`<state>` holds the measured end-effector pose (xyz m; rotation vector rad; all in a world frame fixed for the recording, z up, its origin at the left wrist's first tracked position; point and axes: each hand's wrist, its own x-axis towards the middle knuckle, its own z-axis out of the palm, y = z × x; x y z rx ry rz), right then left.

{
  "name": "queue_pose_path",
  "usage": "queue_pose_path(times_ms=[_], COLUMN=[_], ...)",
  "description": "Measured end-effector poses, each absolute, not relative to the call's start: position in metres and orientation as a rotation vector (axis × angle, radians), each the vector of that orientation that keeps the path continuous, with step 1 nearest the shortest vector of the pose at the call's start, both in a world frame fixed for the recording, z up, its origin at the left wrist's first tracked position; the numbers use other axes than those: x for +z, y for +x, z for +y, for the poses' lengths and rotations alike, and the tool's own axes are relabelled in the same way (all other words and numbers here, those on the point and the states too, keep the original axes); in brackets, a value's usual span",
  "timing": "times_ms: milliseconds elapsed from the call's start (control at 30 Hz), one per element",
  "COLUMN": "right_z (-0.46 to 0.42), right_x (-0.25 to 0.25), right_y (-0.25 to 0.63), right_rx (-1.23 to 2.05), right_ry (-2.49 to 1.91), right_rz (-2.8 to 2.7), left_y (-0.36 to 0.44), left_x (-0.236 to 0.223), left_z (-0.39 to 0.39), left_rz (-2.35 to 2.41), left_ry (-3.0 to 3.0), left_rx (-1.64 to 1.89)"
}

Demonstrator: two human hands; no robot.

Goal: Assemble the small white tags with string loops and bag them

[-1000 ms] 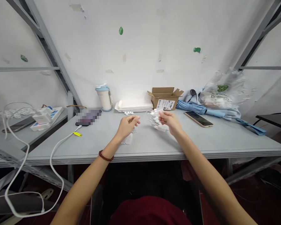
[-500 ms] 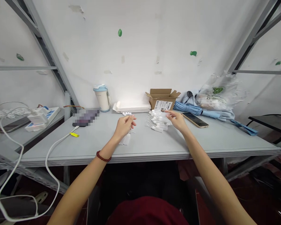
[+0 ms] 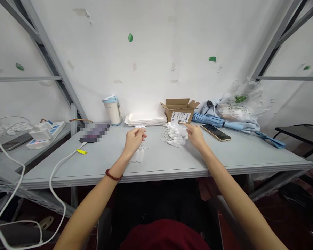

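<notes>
Left hand is curled just beyond some small translucent white plastic pieces, right hand right beside a pile of similar stringed ones, can't tell if either's pinching anything tbh.

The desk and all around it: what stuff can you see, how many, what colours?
Desk: one, grey, middle
Tumbler: one, cream/blue, back left
Flat stack: one, white, back
Cardboard box: one, brown, back
Small plastic pieces: many, whitish, middle
Gold-edged phone: one, dark, right
Pixelated phone: one, purplish, left
Shelf phone: one, dark, far left
Power strip: one, white/blue, left
Charger: one, white, left
Yellow tag: one, left
Cloth bundle: one, blue, right
Plastic bag: one, clear, right
Green patches: four, wall
Bracelet: one, dark red, left wrist
Left hand, right hand: two, bare, middle
</notes>
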<state>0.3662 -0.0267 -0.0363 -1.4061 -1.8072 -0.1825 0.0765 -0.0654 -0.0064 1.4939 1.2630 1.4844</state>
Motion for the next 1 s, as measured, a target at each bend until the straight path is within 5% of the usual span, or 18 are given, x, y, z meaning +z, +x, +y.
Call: queue_pose_path(times_ms=[133,333,533,800,1000], right_z=[-0.036,-0.041,-0.053,-0.074,-0.081], right_x=[-0.025,-0.013,-0.024,-0.028,-0.027], right_y=[0.340,0.262,0.225,0.230,0.226], right_rx=[-0.176,-0.025,-0.105,0.419,0.515], right_ry=[-1.295,-1.069,-1.019,-0.822,-0.685], right_rz=[-1.806,-2.176,-2.419,-2.346,-2.478], left_y=[0.053,0.028,0.030,0.028,0.026], left_x=[0.001,0.004,-0.026,-0.038,-0.045], left_z=[-0.036,0.028,0.048,0.052,0.057], left_rz=[1.434,1.911,1.874,1.702,1.725], left_ry=[1.486,1.963,2.128,2.340,2.375], left_rx=[1.529,1.027,0.949,0.940,0.933])
